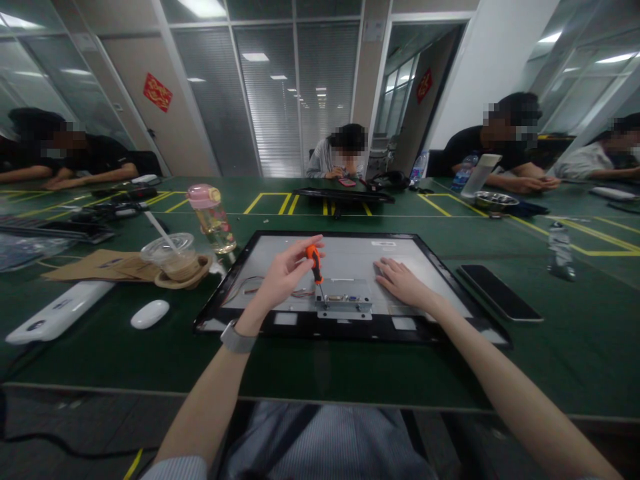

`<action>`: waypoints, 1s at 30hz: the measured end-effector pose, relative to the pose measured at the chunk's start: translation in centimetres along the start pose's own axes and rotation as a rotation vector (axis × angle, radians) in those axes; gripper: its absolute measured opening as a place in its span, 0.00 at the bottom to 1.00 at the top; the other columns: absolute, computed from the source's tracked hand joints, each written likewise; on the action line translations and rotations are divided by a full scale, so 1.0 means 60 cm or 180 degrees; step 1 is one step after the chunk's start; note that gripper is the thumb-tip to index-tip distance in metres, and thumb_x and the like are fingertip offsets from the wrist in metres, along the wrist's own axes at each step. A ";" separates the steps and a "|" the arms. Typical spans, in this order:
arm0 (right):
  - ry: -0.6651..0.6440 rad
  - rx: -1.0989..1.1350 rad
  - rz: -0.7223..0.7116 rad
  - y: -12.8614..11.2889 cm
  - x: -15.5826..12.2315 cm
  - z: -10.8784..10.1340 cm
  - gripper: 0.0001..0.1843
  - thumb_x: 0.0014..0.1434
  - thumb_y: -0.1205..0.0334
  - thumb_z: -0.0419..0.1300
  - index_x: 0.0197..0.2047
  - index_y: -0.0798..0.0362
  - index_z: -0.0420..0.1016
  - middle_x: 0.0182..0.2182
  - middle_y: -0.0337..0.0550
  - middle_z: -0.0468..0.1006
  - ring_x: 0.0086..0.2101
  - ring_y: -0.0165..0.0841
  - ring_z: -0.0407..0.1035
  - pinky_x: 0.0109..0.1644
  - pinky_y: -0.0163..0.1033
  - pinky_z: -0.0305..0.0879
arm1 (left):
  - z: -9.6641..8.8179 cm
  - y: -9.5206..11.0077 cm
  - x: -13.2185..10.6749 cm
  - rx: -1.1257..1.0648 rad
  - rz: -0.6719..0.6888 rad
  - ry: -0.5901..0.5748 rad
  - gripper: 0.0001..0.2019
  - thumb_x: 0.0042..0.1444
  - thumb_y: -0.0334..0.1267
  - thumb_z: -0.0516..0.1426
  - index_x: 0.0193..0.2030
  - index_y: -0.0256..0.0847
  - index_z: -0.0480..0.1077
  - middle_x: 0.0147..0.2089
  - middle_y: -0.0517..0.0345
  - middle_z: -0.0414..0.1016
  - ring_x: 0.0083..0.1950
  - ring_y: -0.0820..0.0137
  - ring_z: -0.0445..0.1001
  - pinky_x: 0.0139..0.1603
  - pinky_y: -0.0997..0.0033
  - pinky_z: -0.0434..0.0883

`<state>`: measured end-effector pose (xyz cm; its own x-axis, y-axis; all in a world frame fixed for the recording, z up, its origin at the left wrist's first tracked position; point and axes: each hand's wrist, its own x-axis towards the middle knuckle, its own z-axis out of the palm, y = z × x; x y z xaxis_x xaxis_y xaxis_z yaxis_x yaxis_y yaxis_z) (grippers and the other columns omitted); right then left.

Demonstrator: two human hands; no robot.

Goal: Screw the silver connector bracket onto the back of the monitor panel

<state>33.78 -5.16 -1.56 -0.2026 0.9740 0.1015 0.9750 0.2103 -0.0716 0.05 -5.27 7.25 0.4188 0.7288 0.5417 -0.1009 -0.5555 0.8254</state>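
Observation:
My left hand [287, 272], with a watch [238, 338] on its wrist, has its thumb and fingers around the handle of an orange and black screwdriver [315, 261]. The screwdriver is nearly upright, slightly tilted, its shaft reaching down to the left end of a metal bracket with connector ports [345, 303]. This bracket lies on the grey back of a black-framed display panel [270, 253]. To the right, my right hand [400, 281] rests flat on the panel with its fingers spread. Thin wires [253, 288] run across the panel's left side.
Left of the panel are a white mouse [150, 314], a white power strip [60, 312], a plastic cup [175, 255] and a pink-lidded bottle [213, 220]. A black phone [499, 292] lies to the right. Another dark panel [345, 195] and several people are across the green table [565, 333].

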 end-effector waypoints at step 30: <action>0.0114 0.0007 -0.0077 0.009 0.002 0.011 0.32 0.70 0.49 0.41 0.70 0.55 0.62 0.69 0.60 0.64 0.68 0.51 0.58 0.70 0.59 0.54 | -0.010 0.008 0.001 0.0707 0.0007 0.0175 0.19 0.51 0.35 0.68 0.51 0.43 0.78 0.46 0.54 0.77 0.40 0.70 0.78 0.38 0.73 0.81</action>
<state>34.21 -4.91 -2.22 -0.2226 0.9650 0.1386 0.9697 0.2339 -0.0710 -0.52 -5.28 7.78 0.3685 0.7447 0.5564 0.1020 -0.6273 0.7721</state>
